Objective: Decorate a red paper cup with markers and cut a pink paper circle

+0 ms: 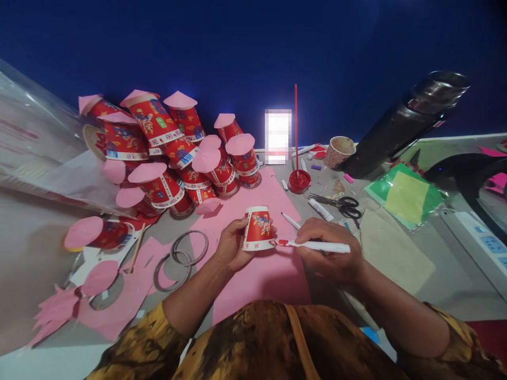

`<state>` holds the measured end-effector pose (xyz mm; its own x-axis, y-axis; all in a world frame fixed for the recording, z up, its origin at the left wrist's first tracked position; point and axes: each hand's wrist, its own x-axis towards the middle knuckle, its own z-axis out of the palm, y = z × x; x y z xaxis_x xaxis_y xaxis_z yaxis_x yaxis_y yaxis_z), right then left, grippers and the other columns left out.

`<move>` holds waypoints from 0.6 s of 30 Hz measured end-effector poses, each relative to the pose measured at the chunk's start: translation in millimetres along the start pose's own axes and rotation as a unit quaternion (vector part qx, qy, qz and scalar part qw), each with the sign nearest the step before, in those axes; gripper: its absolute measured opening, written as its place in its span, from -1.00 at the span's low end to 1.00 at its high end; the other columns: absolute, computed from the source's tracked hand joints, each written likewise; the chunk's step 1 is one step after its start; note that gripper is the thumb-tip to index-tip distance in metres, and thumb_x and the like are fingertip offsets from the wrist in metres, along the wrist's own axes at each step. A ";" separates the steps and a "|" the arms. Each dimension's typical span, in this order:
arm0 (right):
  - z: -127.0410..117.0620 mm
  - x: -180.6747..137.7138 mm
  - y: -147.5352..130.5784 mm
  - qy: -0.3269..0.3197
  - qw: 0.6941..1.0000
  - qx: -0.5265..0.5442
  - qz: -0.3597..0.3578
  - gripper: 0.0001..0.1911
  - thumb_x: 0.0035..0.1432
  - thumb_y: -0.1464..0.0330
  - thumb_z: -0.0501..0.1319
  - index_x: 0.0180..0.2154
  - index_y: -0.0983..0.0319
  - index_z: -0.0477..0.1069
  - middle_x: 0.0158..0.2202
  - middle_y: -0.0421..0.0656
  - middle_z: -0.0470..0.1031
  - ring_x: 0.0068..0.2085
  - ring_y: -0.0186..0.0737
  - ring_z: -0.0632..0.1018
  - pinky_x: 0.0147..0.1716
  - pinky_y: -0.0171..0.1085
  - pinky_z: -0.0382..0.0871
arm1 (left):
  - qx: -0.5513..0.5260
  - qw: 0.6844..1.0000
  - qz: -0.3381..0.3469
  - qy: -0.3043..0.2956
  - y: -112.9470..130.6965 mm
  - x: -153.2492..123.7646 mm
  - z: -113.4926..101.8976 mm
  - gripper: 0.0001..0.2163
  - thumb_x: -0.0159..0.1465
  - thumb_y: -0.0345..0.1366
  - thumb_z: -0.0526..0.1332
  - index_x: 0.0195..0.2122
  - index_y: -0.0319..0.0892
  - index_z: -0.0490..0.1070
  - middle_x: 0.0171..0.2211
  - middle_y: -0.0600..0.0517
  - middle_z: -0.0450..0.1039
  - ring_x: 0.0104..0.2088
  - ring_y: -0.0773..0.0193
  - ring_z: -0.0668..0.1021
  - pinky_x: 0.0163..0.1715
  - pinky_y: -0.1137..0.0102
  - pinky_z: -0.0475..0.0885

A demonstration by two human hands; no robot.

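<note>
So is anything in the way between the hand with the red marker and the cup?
No, nothing visible. The right hand points the red marker at the cup, its tip right by the white band. The left hand grips the cup's side and back, leaving that spot clear.

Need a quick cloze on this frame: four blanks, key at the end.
1. The left hand holds a paper cup with a mostly ____ body.
2. The right hand holds a marker with a mostly ____ barrel.
3. The scissors have ____ handles.
4. In the picture, the dark flask is to the ____ of the speckled cup.

Missing words: red; white; black; right.
</note>
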<state>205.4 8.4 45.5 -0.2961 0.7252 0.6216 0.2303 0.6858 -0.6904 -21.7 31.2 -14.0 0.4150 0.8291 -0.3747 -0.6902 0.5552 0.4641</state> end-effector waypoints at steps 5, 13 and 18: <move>1.2 1.0 1.6 -0.007 1.000 0.007 -0.002 -0.91 0.24 0.49 0.29 -0.30 0.19 0.50 -0.47 -0.16 0.60 -0.45 -0.25 0.60 -0.43 -0.30 0.48 | 0.002 1.000 -0.002 0.003 0.0 -0.2 -0.4 -0.63 0.21 -0.30 0.26 0.02 -0.35 0.56 -0.06 -0.26 0.69 -0.13 -0.09 0.73 0.00 0.02 0.60; -2.3 0.0 0.2 -0.023 0.999 0.025 0.004 -0.93 0.28 0.46 0.30 -0.27 0.19 0.50 -0.45 -0.15 0.61 -0.44 -0.26 0.60 -0.42 -0.30 0.47 | 0.008 1.000 -0.001 0.007 0.7 -1.1 0.3 -0.65 0.24 -0.29 0.26 0.01 -0.33 0.57 -0.04 -0.26 0.69 -0.12 -0.09 0.73 0.00 -0.02 0.61; -0.9 0.5 1.9 -0.028 1.000 0.013 0.000 -0.93 0.27 0.46 0.30 -0.26 0.18 0.50 -0.45 -0.16 0.62 -0.44 -0.24 0.61 -0.42 -0.30 0.48 | 0.006 1.000 -0.002 0.008 0.5 -1.4 0.9 -0.63 0.22 -0.31 0.26 0.03 -0.32 0.56 -0.05 -0.25 0.69 -0.13 -0.08 0.73 0.01 0.00 0.60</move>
<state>206.5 10.1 44.8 -0.3485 0.7197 0.6005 0.2057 0.6838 -0.7001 -22.1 30.4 -12.6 0.4092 0.8253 -0.3892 -0.6806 0.5601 0.4722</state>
